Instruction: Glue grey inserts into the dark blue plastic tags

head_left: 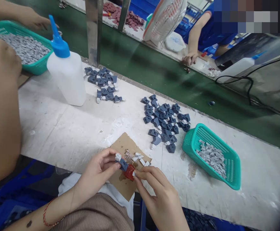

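Note:
My left hand (103,166) pinches a small dark blue plastic part (123,164) with a pale grey piece at its upper end. Close beside it, my right hand (155,189) holds a tiny whitish piece (133,173) between thumb and forefinger, over a round red object (129,172). Both hands are above a piece of brown cardboard (124,189) at the table's near edge. On the cardboard lie several light grey pieces (142,160) and a crumpled clear, shiny bit (127,155).
Dark blue parts (162,117) lie loose ahead, with another group (103,81) farther left. A green basket (236,166) of grey pieces stands right. A white squeeze bottle (68,77) and another green basket (37,68) are left, near another person's arm (2,112). Beyond runs a green belt (135,67).

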### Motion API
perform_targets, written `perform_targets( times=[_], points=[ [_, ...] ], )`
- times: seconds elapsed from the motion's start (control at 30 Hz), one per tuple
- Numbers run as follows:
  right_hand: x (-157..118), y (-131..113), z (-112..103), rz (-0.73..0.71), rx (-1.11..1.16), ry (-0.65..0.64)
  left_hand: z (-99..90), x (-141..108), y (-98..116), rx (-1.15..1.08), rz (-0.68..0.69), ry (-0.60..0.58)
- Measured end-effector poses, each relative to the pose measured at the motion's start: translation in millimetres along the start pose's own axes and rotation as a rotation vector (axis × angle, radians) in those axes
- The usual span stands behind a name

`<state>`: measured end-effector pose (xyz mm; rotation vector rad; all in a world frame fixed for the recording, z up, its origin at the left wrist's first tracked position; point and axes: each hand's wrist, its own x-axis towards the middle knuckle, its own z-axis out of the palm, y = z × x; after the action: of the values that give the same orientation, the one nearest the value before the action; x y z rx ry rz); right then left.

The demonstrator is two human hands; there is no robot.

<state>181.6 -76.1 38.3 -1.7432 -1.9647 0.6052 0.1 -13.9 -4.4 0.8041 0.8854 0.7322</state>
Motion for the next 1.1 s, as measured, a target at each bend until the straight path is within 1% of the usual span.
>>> perform_targets(
  times=[0.1,0.23,0.3,0.37,0.47,0.53,0.63,0.87,1.1],
  points=[
    [3,2,-5,0.099,0.154,0.02,2.6,-1,3,-0.013,-0.009,0.006],
    [8,6,-15,0.302,0.502,0.12,11.4,-4,10,-0.085,-0.019,-0.025],
    [11,5,-19,0.37,0.646,0.161,17.7,-5,14,-0.115,-0.006,-0.032],
    [14,3,-23,0.392,0.727,0.168,24.3,-5,16,-0.152,0.0,-0.043],
    [18,-4,-28,0.363,0.777,0.138,32.7,-4,18,-0.227,0.024,-0.07],
    [20,-8,-30,0.335,0.777,0.118,36.2,-4,18,-0.259,0.054,-0.092],
    [19,-11,-32,0.302,0.721,0.1,38.5,-6,19,-0.27,0.079,-0.111],
    [16,-21,-35,0.208,0.464,0.111,39.5,-10,20,-0.275,0.106,-0.068],
    [15,-29,-43,0.148,0.248,0.088,38.8,-11,19,-0.23,0.142,-0.062]
  ],
)
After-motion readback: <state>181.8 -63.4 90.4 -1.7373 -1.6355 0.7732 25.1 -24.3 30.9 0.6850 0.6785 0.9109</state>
